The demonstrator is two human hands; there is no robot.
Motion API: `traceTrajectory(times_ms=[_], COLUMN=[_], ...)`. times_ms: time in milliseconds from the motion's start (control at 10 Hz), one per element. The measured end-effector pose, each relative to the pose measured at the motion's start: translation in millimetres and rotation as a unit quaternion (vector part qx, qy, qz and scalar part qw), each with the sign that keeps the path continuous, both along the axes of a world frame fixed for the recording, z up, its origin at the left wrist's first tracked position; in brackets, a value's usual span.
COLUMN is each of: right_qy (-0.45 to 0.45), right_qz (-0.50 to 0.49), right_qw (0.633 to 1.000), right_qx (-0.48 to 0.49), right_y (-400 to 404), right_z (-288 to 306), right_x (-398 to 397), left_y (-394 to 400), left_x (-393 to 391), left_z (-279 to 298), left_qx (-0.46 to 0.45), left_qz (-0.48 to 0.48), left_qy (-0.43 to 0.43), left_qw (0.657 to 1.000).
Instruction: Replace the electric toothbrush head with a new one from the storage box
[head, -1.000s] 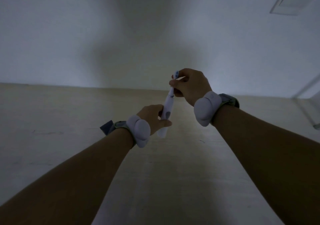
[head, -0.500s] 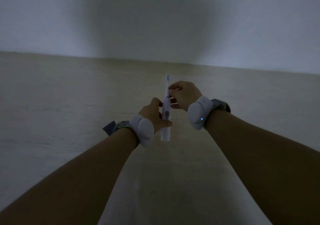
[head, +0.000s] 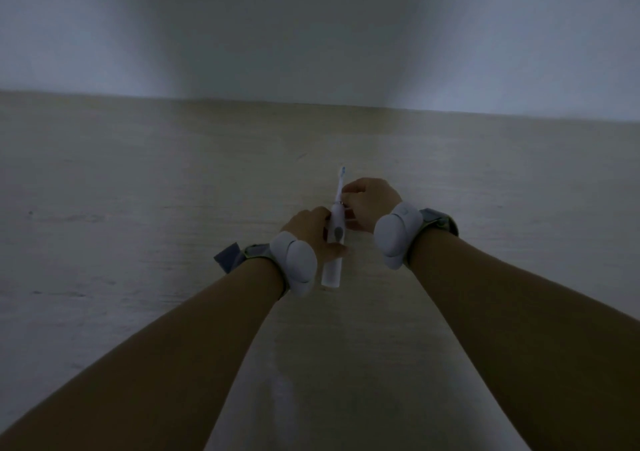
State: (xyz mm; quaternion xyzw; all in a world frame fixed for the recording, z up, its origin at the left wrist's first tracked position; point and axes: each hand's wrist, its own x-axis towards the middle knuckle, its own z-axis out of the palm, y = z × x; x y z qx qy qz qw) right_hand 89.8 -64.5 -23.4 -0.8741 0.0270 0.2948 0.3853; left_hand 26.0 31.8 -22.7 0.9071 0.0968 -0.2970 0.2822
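Toothbrush (head: 335, 239) held near upright over the pale bench (head: 138, 208), its long axis running from the blunt base nearest the camera up to the brush head (head: 342, 170), which points away toward the wall (head: 311, 27) and leans slightly right. The grey button on the handle faces the camera. The left hand (head: 311, 232) is wrapped around the white handle about midway, thumb across the front below the button. The right hand (head: 369, 202) is closed with its fingertips pinching the thin neck just above the handle, where a small metal collar shows. Both wrists carry rounded white bands (head: 294, 263). The light is dim; no box or other container appears in view, and the bench around the hands carries nothing else visible.
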Motion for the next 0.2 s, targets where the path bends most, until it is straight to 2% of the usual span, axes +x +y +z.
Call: traceTrajectory(times_ms=[200], right_qy=[-0.003], right_qz=[-0.041], right_qw=[0.999], right_qx=[0.016], right_y=[-6.6], right_z=[0.4], right_x=[0.9], left_y=[2.3], left_x=[1.8], left_z=[-0.5], left_qx=[0.003], left_qz=[0.001], left_qy=[-0.002], left_qw=[1.000])
